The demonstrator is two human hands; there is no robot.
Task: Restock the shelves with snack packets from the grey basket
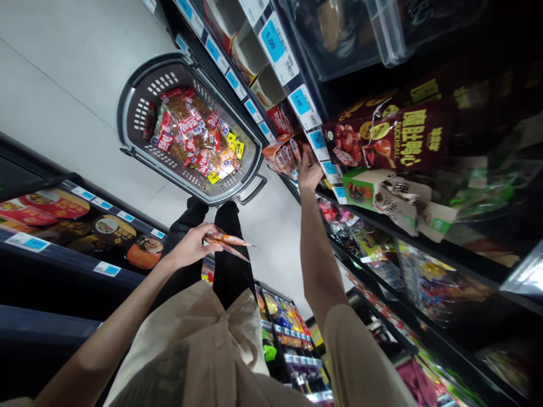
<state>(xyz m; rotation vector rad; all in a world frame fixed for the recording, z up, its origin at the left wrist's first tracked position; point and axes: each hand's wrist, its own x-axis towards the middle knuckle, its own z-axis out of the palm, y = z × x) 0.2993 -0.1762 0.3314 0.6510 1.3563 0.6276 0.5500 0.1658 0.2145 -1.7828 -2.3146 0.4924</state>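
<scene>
Between the thumb and fingers of my left hand (197, 246) are thin orange snack packets (229, 242), seen edge-on above my legs. At the shelf edge on the right, my right hand (310, 172) has its fingers curled at the orange snack packets (283, 155). Its fingertips are partly hidden behind them. A grey shopping basket (131, 138) stands on the floor in front of my feet. Inside it lies a heap of red and clear snack packets (190, 127), with several yellow ones (231, 147) towards the near end.
Shelves with blue price tags (304, 104) run along the right. They hold a dark red duck heart box (394, 135), a torn green and white box (394, 195) and bagged snacks. On the left, another shelf carries bowl-shaped food packs (114, 230). Grey floor (80, 85) lies beyond the basket.
</scene>
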